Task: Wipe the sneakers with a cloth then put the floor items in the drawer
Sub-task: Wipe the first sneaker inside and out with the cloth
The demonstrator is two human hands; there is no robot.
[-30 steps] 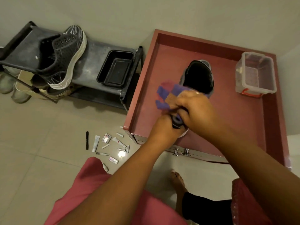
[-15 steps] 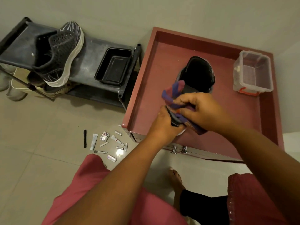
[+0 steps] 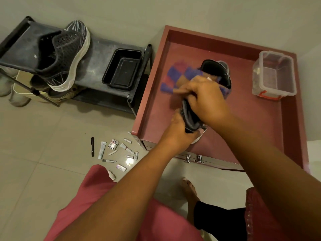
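Note:
A black sneaker (image 3: 217,72) with a white sole stands on its toe above the open red drawer (image 3: 251,119). My left hand (image 3: 180,131) grips its toe end near the drawer's front. My right hand (image 3: 206,100) presses a blue, red and orange checked cloth (image 3: 180,75) against the shoe's upper. The second black sneaker (image 3: 66,54) leans on the dark shoe rack (image 3: 97,54) at the left. Several small items (image 3: 118,152), among them tubes, batteries and a black pen (image 3: 92,146), lie scattered on the tiled floor in front of the drawer's left corner.
A clear plastic box (image 3: 274,75) with red clips sits in the drawer's back right corner. A black tray (image 3: 123,72) rests on the rack. Pale shoes (image 3: 10,91) stand under the rack at the far left. My bare foot (image 3: 189,188) is below the drawer handles (image 3: 193,158).
My right hand has rubbed the cloth along the sneaker, moving up toward its opening; the cloth's loose end has swung out to the left. My left hand keeps its hold on the toe.

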